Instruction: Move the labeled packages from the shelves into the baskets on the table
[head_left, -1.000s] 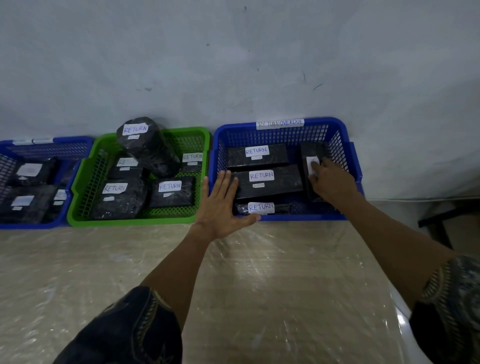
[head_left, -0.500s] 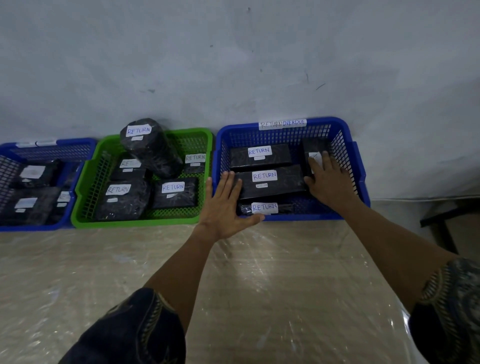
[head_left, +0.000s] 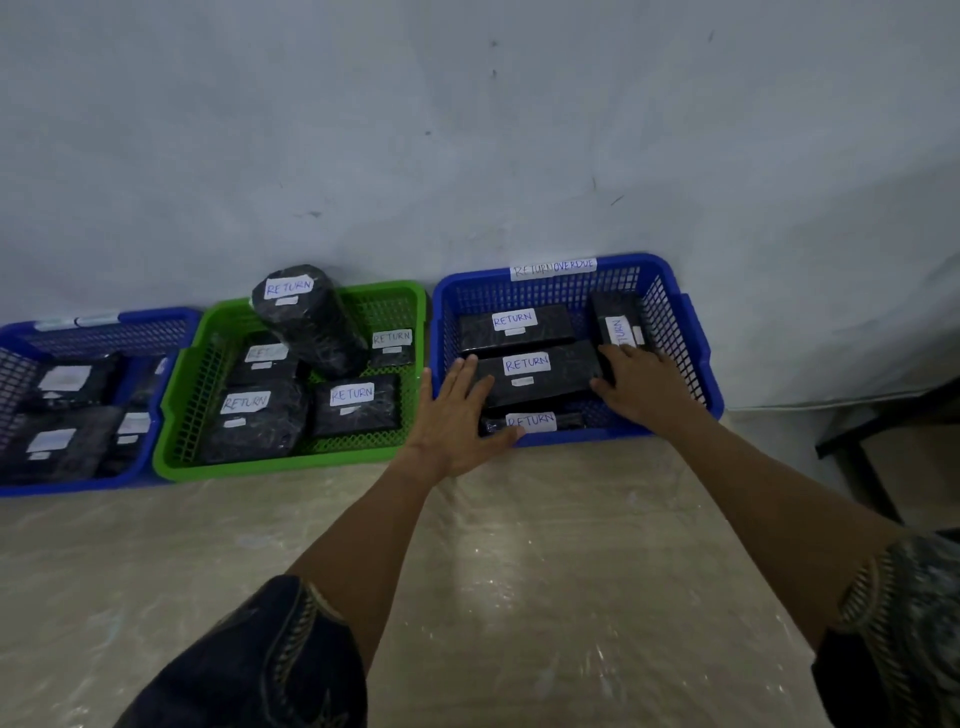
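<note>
The middle RETURN package (head_left: 535, 374) lies crosswise in the blue RETURN OVERDUE basket (head_left: 675, 338) — left hand (head_left: 457, 410) and right hand (head_left: 641, 387), fingers straight, touch its ends, gripping nothing.

We see our left grip (head_left: 452, 415) lying flat, fingers straight, over the near left corner of the right blue basket (head_left: 670, 322). Our right grip (head_left: 644, 389) rests on the middle package (head_left: 550, 387). A green basket (head_left: 260, 467) stands just left on the table (head_left: 519, 571).
</note>
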